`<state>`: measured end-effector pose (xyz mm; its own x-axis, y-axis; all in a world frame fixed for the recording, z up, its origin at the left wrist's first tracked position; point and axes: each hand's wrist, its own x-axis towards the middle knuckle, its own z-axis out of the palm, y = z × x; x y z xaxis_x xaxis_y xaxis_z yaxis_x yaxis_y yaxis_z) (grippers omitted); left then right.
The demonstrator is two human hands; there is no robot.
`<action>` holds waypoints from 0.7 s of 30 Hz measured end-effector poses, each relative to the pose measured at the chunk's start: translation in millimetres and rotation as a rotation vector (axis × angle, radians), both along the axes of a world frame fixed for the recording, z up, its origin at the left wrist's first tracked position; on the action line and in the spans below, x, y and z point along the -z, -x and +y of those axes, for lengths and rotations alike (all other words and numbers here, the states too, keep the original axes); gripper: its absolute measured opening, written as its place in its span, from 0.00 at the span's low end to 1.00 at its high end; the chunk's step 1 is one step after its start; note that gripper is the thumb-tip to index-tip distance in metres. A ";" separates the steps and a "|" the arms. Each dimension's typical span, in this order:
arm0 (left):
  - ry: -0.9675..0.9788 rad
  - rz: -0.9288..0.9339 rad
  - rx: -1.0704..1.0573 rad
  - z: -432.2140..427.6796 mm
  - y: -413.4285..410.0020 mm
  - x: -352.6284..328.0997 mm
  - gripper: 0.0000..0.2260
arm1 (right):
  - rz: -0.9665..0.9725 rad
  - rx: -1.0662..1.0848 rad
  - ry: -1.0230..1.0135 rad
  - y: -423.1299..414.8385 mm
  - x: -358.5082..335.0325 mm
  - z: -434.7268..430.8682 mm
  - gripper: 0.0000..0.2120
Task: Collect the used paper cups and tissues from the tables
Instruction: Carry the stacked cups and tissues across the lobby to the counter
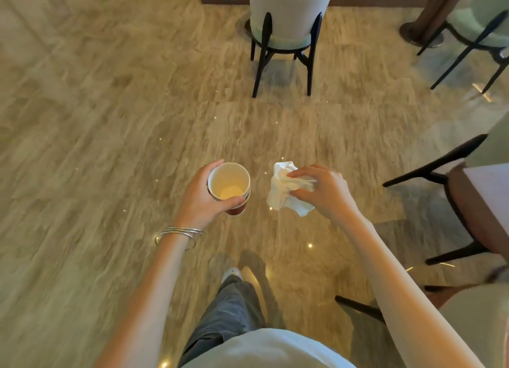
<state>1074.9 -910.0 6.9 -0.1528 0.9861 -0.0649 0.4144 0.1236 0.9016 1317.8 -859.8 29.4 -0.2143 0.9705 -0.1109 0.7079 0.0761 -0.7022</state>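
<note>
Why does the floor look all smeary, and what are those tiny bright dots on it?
In the head view, the floor is streaked with blur; the paper cup and tissue look sharper. The dots are glints on the shiny floor.

Under me is a glossy beige stone-patterned floor (pixel 110 119). A pale upholstered chair (pixel 286 17) on dark legs stands on it ahead, and my shoe (pixel 231 274) is planted on it below.

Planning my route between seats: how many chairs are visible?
4: one ahead, one top right, one at the right edge, one bottom right, partly cut off.
</note>
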 end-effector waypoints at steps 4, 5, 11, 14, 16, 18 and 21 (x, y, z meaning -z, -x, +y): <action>-0.018 0.013 -0.006 53.6 52.2 -10.2 0.37 | 0.020 -0.010 -0.027 49.7 -6.3 53.3 0.13; -0.021 0.025 -0.016 65.2 64.6 -11.5 0.37 | 0.026 -0.014 -0.034 61.2 -6.9 65.7 0.13; -0.023 0.030 -0.081 111.6 121.6 -7.2 0.37 | 0.031 -0.063 -0.026 118.7 -1.7 131.8 0.13; 0.003 0.028 -0.122 134.1 141.8 2.8 0.36 | 0.038 -0.097 -0.004 141.4 5.9 162.5 0.13; 0.018 0.016 -0.145 153.4 152.2 9.8 0.36 | 0.026 -0.121 0.006 154.2 11.5 185.7 0.14; 0.024 -0.012 -0.165 177.2 160.5 14.1 0.36 | 0.023 -0.139 0.010 164.6 16.0 212.7 0.14; 0.032 -0.011 -0.181 221.2 171.0 14.4 0.36 | 0.029 -0.160 0.002 177.6 18.7 261.7 0.14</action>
